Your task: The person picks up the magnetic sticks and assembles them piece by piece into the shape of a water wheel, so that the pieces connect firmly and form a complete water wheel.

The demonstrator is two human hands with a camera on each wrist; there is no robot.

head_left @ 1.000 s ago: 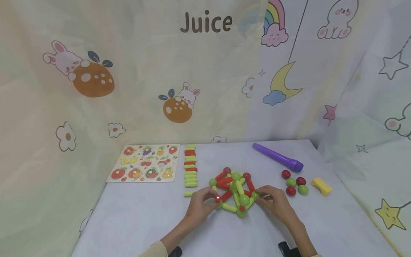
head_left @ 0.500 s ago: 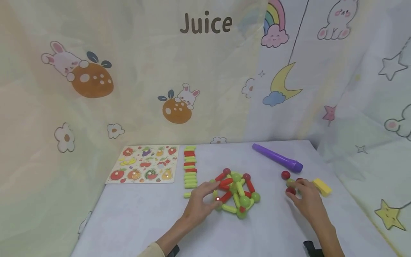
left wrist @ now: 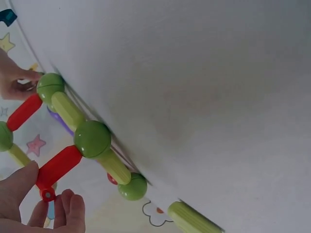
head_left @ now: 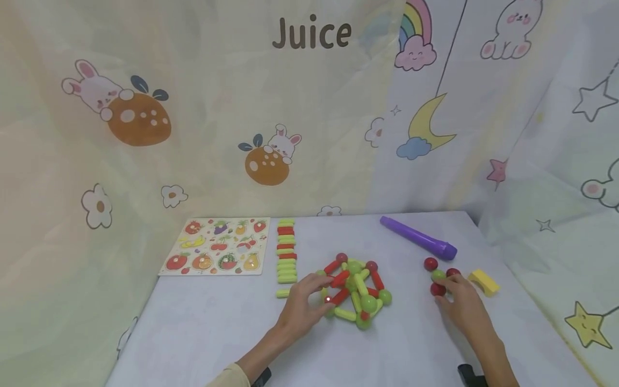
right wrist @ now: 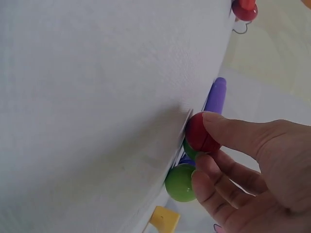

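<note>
A ball-and-stick structure of red and green magnetic pieces (head_left: 360,285) stands mid-table. My left hand (head_left: 300,303) is at its left side, fingers curved around it. In the left wrist view, the thumb touches a red stick (left wrist: 60,165), and the fingertips meet another red stick's end (left wrist: 47,194), which shows a grey tip. My right hand (head_left: 464,306) is at the loose balls on the right. Its thumb and fingers pinch a red ball (right wrist: 197,131) low over the table. Beside that hand in the right wrist view is a green ball (right wrist: 180,183).
A column of red and light-green sticks (head_left: 287,252) lies left of the structure, with a fruit puzzle board (head_left: 215,259) farther left. At back right lies a purple toy microphone (head_left: 418,237). A yellow block (head_left: 484,282) sits beyond my right hand.
My right hand has left the structure's right green ball and moved right to the loose balls, where it takes a red one. My left thumb and index have spread wider, staying at the structure.
</note>
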